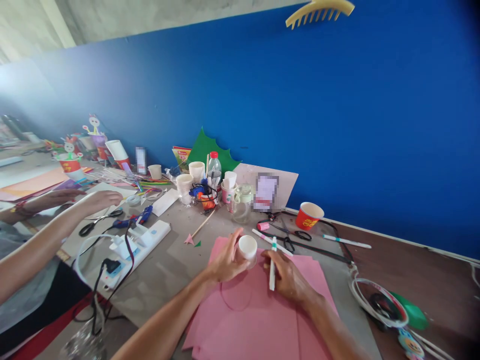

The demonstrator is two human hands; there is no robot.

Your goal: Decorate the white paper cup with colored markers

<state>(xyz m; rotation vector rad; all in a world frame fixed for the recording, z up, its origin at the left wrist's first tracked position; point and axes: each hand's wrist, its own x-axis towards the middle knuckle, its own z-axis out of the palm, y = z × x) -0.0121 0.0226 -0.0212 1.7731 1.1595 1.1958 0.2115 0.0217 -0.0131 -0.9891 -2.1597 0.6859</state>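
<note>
A blue panel (337,125) backed the action! Over pink paper (262,325), the left hand (226,262) gripped a small white container (247,247), and just beside it, apart from the left, the right hand (287,276) clutched a white marker (272,275).

Craft workroom or classroom; can't tell which. Long shared table (165,276) runs along a blue panel (281,110), bare grey wall (150,17) above. Signs of it: pink paper (273,322), markers (272,276), scissors (102,218), glue gun (144,216), power strip (156,234) with several plugs in. Farther left, cups (69,165) topped with cut-out figures. Second person's arm (67,215) over similar supplies, same table.
</note>
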